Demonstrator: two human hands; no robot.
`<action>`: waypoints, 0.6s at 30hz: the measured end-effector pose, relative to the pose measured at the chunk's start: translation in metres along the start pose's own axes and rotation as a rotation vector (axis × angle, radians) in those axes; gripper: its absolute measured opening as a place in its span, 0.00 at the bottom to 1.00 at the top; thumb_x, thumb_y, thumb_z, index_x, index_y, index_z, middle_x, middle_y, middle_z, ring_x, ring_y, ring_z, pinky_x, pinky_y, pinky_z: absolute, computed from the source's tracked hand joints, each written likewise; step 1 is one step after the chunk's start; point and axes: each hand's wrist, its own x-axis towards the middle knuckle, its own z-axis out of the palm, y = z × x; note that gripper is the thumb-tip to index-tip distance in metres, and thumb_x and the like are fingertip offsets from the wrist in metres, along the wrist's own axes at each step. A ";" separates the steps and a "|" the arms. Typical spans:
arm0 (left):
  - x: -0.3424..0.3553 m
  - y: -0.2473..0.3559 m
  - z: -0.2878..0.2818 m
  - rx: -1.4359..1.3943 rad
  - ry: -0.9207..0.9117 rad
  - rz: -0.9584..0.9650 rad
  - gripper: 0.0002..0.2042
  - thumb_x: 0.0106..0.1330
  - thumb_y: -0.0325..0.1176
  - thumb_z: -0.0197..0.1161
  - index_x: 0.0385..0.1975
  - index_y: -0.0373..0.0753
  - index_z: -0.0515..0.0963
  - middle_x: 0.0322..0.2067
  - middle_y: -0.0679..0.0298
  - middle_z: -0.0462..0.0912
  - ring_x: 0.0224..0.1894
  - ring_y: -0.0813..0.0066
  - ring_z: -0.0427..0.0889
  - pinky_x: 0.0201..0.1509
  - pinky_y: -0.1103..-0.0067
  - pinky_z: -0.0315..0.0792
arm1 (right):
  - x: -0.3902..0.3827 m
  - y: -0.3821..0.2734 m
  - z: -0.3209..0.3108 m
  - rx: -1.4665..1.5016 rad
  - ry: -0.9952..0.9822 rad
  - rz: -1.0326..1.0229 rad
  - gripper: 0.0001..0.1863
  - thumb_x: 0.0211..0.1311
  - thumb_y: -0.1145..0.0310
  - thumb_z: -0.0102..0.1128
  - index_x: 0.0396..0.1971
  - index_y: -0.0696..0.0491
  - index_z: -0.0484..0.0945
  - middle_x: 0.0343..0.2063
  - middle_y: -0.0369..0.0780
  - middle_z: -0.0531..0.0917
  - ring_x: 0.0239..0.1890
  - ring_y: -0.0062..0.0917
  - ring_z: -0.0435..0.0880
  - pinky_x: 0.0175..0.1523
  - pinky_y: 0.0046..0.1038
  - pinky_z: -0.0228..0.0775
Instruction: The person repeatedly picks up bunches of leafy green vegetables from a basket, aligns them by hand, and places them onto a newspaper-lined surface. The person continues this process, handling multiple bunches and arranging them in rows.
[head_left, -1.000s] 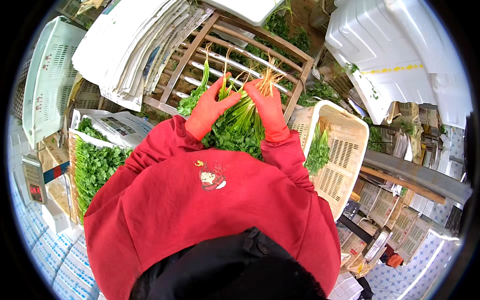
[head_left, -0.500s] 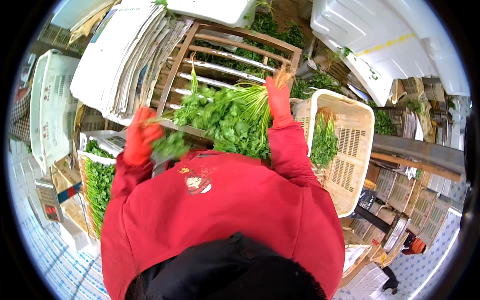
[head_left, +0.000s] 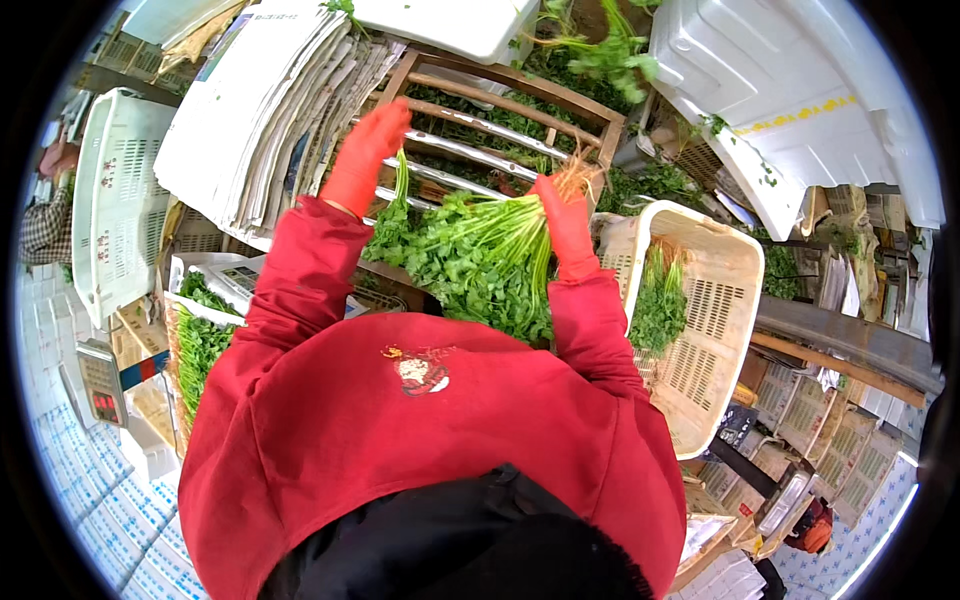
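Observation:
My right hand (head_left: 566, 222), in a red glove, is closed round the stems of a bunch of coriander (head_left: 480, 255), just below its pale brown roots. The leaves spread leftward over a slatted wooden rack (head_left: 470, 152). My left hand (head_left: 370, 145), also red-gloved, is raised over the rack's left side with its fingers stretched out and nothing visible in them. Beside its fingertips a smaller coriander sprig (head_left: 398, 215) lies on the slats, its root end hidden by the hand. At the far side, a blurred green sprig (head_left: 608, 62) appears above loose greens.
A cream plastic crate (head_left: 745, 300) at my right holds another rooted bunch (head_left: 660, 305). Stacked newspapers (head_left: 255, 110) lie at the far left. Packed greens (head_left: 200, 350) and a scale display (head_left: 103, 385) are nearer left. White foam boxes (head_left: 770, 70) stand far right.
My left hand has moved up and right from beside the newspapers and no longer holds its sprig. A blurred sprig now shows at the far side. The right hand keeps its bunch.

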 end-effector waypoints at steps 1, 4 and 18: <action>-0.002 -0.035 -0.007 0.411 0.093 0.004 0.31 0.65 0.50 0.69 0.62 0.34 0.74 0.55 0.53 0.82 0.57 0.59 0.81 0.63 0.68 0.72 | -0.006 -0.007 0.000 -0.031 0.020 0.003 0.11 0.70 0.61 0.63 0.31 0.53 0.79 0.26 0.33 0.83 0.28 0.15 0.80 0.33 0.23 0.70; -0.001 -0.114 -0.011 1.097 0.225 0.271 0.29 0.64 0.43 0.71 0.61 0.33 0.74 0.51 0.52 0.83 0.50 0.58 0.84 0.58 0.70 0.75 | -0.011 -0.026 0.003 -0.049 -0.044 -0.022 0.11 0.70 0.62 0.64 0.31 0.52 0.79 0.27 0.34 0.84 0.30 0.17 0.81 0.37 0.24 0.72; -0.107 -0.023 0.009 0.565 -0.341 0.338 0.17 0.72 0.33 0.61 0.59 0.38 0.79 0.49 0.62 0.85 0.50 0.75 0.81 0.57 0.77 0.73 | -0.012 -0.088 0.049 -0.532 -0.281 -0.135 0.15 0.68 0.56 0.64 0.32 0.54 0.85 0.27 0.37 0.85 0.33 0.22 0.81 0.44 0.29 0.73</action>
